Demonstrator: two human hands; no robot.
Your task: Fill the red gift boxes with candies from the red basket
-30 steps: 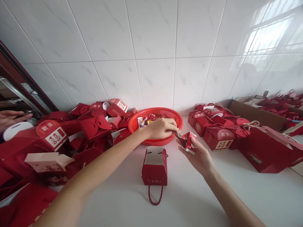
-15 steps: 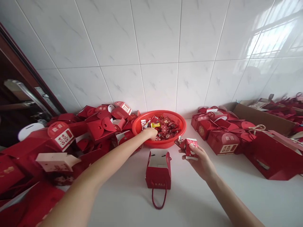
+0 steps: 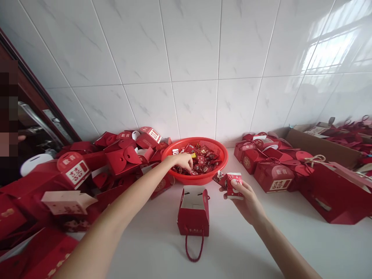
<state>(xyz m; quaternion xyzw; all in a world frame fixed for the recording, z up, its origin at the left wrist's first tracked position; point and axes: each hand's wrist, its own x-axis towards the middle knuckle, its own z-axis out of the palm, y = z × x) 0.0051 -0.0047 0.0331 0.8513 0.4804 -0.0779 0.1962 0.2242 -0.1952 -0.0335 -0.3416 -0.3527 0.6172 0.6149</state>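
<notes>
My left hand (image 3: pixel 183 161) reaches into a red plastic basket (image 3: pixel 194 179) of wrapped candies (image 3: pixel 200 159). Its fingers point down, bent close together at the candies; whether they pinch one is hidden. My right hand (image 3: pixel 245 195), to the right of the basket, grips several red candy packets (image 3: pixel 234 182) between thumb and fingers. In front of the basket stands a small red gift box (image 3: pixel 193 224), its top open and white inside, with a rope handle (image 3: pixel 194 256) hanging toward me.
Red gift boxes (image 3: pixel 122 159) lie heaped on the left. More finished-looking boxes (image 3: pixel 273 176) stand on the right, beside a cardboard carton (image 3: pixel 316 143) of red items. A tiled wall (image 3: pixel 194 108) rises behind the white tabletop (image 3: pixel 232 240). By the door at far left is a blurred-out person (image 3: pixel 8 116).
My left hand has shifted slightly within the basket, its fingers now lower and more visible over the candies. My right hand keeps its packets. A person has appeared at the left edge.
</notes>
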